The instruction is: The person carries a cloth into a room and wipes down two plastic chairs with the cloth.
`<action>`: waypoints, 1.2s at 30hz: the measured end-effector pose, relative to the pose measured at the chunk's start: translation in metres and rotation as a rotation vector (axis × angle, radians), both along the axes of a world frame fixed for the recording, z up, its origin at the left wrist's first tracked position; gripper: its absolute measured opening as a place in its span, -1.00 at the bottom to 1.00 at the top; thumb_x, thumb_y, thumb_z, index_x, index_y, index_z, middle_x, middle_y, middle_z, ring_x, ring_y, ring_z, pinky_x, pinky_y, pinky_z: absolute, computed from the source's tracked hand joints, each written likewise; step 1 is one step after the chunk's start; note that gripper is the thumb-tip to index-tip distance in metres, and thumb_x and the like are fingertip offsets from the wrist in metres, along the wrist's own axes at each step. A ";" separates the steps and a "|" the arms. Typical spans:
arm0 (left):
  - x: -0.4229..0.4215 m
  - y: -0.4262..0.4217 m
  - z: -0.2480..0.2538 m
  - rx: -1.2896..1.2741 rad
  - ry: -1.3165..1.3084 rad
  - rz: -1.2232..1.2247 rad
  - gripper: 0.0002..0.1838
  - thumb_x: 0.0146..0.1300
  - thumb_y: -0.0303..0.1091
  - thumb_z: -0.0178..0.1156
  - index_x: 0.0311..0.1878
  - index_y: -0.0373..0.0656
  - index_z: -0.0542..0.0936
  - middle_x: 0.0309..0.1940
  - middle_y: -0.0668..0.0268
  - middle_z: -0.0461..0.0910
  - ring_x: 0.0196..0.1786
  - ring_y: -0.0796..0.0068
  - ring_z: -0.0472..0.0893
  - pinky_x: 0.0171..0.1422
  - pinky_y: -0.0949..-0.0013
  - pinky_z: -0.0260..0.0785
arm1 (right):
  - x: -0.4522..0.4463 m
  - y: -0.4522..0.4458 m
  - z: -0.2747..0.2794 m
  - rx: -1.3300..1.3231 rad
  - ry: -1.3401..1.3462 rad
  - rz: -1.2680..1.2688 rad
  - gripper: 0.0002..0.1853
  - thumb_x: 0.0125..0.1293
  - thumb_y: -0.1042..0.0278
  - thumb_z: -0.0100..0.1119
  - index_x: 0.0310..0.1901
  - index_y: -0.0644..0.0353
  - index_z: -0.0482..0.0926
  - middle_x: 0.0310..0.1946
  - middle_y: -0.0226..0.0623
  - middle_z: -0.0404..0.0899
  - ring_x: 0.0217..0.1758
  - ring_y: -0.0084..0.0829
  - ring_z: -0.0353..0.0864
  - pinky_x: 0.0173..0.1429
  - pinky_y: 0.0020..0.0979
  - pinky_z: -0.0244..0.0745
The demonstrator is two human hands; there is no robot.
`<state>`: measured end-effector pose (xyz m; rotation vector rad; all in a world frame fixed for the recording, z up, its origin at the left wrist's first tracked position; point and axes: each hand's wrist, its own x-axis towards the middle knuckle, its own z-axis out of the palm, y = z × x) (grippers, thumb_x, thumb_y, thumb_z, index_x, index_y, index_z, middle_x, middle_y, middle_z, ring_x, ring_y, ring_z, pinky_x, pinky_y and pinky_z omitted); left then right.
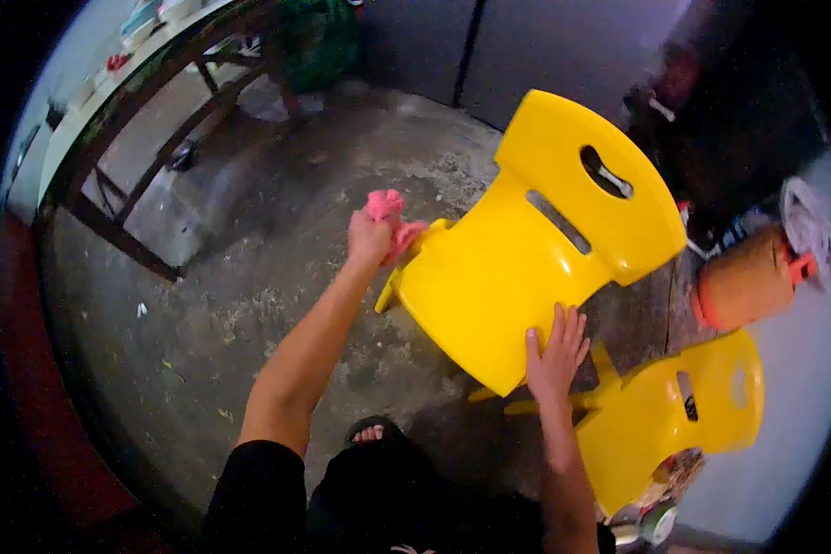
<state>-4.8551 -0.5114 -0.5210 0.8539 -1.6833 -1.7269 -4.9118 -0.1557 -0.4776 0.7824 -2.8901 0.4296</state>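
Observation:
A yellow plastic chair (489, 277) stands on the floor in front of me, its curved backrest with a handle slot turned to the upper right. My left hand (371, 238) is closed around a crumpled pink cloth (388, 208), beside the left edge of the seat; part of the cloth hangs close to the chair's side, and I cannot tell whether it touches. My right hand (556, 355) lies with fingers spread on the seat's right edge, holding nothing.
A second yellow chair (619, 429) is at the lower right. Behind it sits an orange container (746, 282) with a plastic bag above. A long table (111, 120) with dark legs stands at the upper left. Bare concrete floor (249, 323) runs between.

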 end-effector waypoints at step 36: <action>0.044 -0.001 0.005 -0.160 -0.128 -0.150 -0.59 0.24 -0.13 0.28 -0.01 -0.29 0.62 0.08 -0.05 0.56 0.11 -0.02 0.60 0.13 0.16 0.47 | 0.034 -0.154 0.014 0.235 -0.089 0.461 -0.37 0.46 0.03 -0.04 0.47 0.10 0.21 0.51 0.11 0.06 0.57 0.11 0.03 0.56 0.17 -0.15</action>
